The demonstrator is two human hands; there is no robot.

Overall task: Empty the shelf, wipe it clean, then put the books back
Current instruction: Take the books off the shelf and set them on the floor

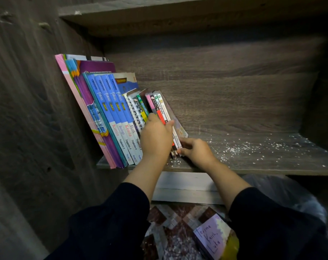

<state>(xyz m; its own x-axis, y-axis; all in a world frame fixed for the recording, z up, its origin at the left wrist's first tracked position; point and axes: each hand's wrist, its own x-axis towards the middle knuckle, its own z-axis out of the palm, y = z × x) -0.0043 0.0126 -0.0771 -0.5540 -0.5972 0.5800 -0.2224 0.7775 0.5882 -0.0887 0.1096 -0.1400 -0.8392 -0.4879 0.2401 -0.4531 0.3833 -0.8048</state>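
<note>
A row of books leans left on the dark wooden shelf (pixel 253 162): tall pink and purple books (pixel 84 102), several blue "fokus" textbooks (pixel 112 113), a spiral notebook (pixel 136 111) and a group of small paperbacks (pixel 160 106) at the right end. My left hand (pixel 155 137) lies over the spines of the small paperbacks, fingers curled on them. My right hand (pixel 195 149) pinches the bottom of the same paperbacks from the right side. White crumbs and dust (pixel 240 147) speckle the bare shelf board to the right.
An upper shelf board (pixel 178 14) hangs overhead, and a cabinet wall (pixel 37 109) stands at the left. Below the shelf lies a patterned floor (pixel 174 231) with a purple book (pixel 212 235) bearing handwriting. A clear plastic bag (pixel 290 196) sits at lower right.
</note>
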